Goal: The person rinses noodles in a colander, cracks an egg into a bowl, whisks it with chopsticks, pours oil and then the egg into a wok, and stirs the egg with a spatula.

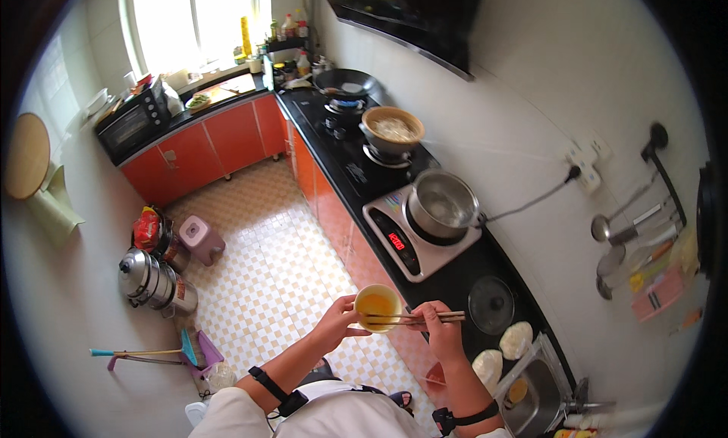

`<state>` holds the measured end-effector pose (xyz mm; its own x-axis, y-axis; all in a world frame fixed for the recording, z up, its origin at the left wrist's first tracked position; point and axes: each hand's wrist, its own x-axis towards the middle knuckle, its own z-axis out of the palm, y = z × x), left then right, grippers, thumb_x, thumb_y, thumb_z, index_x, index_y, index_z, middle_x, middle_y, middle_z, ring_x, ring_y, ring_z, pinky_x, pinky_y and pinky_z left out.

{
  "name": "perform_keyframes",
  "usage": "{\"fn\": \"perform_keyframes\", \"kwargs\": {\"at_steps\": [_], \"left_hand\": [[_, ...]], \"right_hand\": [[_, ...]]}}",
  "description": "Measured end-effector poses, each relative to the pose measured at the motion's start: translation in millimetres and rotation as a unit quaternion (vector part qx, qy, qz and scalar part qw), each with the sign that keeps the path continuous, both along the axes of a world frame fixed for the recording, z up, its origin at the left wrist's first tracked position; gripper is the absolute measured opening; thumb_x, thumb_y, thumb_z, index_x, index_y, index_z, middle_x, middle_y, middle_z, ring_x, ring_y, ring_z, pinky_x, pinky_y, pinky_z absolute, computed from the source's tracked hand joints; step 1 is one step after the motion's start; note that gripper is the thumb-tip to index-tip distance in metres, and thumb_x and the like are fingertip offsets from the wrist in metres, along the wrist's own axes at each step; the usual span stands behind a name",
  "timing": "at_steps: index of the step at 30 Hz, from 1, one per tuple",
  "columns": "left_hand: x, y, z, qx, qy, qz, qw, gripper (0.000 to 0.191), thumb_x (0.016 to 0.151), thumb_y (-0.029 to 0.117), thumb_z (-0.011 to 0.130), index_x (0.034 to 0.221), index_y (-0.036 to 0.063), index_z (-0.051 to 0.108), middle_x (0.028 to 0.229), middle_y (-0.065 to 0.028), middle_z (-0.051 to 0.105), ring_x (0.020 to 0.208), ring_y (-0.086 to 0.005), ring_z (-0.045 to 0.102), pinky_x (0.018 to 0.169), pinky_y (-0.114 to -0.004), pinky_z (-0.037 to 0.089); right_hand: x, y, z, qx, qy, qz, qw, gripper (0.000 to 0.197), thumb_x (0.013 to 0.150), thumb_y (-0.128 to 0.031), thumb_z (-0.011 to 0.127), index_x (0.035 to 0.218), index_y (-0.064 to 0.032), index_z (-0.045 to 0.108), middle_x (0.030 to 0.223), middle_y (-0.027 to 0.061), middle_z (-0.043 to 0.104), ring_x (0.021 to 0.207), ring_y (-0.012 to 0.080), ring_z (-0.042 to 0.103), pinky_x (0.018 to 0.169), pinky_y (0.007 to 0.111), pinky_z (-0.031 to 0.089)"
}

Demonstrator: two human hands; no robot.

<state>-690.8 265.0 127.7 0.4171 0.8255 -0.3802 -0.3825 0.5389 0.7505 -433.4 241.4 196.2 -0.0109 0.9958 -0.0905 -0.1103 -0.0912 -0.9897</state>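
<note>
My left hand (338,323) grips a small pale bowl (359,296) by its side, in front of my body. Yellow liquid that looks like beaten egg (376,305) fills part of it. In my right hand (437,323) is a pair of wooden chopsticks (405,318), whose tips reach into the bowl. Ahead, a steel pot (444,202) of clear liquid sits on a silver electric cooker (375,217) with a lit red display. A glass lid (491,305) lies on the black counter (435,290) to the right of my right hand.
Beyond the cooker, a clay pot (392,128) and a black wok (346,84) stand on a gas stove (341,148). A steel sink (529,406) and two pale bundles lie near right. A power cord (529,202) runs to the wall. Steamer pots (156,281) stand on the floor at left.
</note>
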Motion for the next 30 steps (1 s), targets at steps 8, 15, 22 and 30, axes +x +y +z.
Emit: {"fn": "perform_keyframes", "kwargs": {"at_steps": [8,15,22,30], "left_hand": [[-145,41,28,0.004,0.029,0.12,0.992,0.062,0.097,0.008,0.063,0.149,-0.0054,0.033,0.138,-0.0217,0.054,0.12,-0.0312,0.067,0.091,-0.047,0.066],[-246,92,14,0.007,-0.005,0.255,0.967,0.059,0.095,0.016,0.066,0.145,0.0006,0.038,0.139,-0.0165,0.052,0.128,-0.0316,0.061,0.098,-0.06,0.059],[-336,192,24,-0.007,-0.015,0.319,0.948,0.058,0.095,0.006,0.059,0.146,-0.0013,0.034,0.137,-0.0199,0.05,0.129,-0.0352,0.059,0.098,-0.059,0.061],[-437,310,31,-0.028,0.004,0.373,0.927,0.063,0.093,0.008,0.06,0.148,-0.0029,0.032,0.142,-0.0207,0.044,0.13,-0.0342,0.058,0.098,-0.057,0.061]], "right_hand": [[-148,101,5,0.037,0.004,0.082,0.996,0.026,0.108,-0.018,0.058,0.098,0.0047,0.067,0.09,0.0126,0.074,0.082,0.0198,0.076,0.078,0.036,0.065],[-263,209,3,0.077,0.012,0.089,0.993,0.029,0.106,-0.019,0.061,0.091,0.0037,0.07,0.082,0.0101,0.074,0.072,0.0185,0.074,0.07,0.033,0.064],[-361,342,4,0.062,0.031,0.179,0.981,0.033,0.11,-0.026,0.055,0.098,0.0022,0.066,0.09,0.0137,0.073,0.081,0.0217,0.076,0.078,0.035,0.066],[-481,487,13,0.046,0.025,0.308,0.95,0.024,0.109,-0.019,0.056,0.098,0.0013,0.064,0.091,0.0119,0.071,0.085,0.0196,0.075,0.079,0.033,0.065]]}}
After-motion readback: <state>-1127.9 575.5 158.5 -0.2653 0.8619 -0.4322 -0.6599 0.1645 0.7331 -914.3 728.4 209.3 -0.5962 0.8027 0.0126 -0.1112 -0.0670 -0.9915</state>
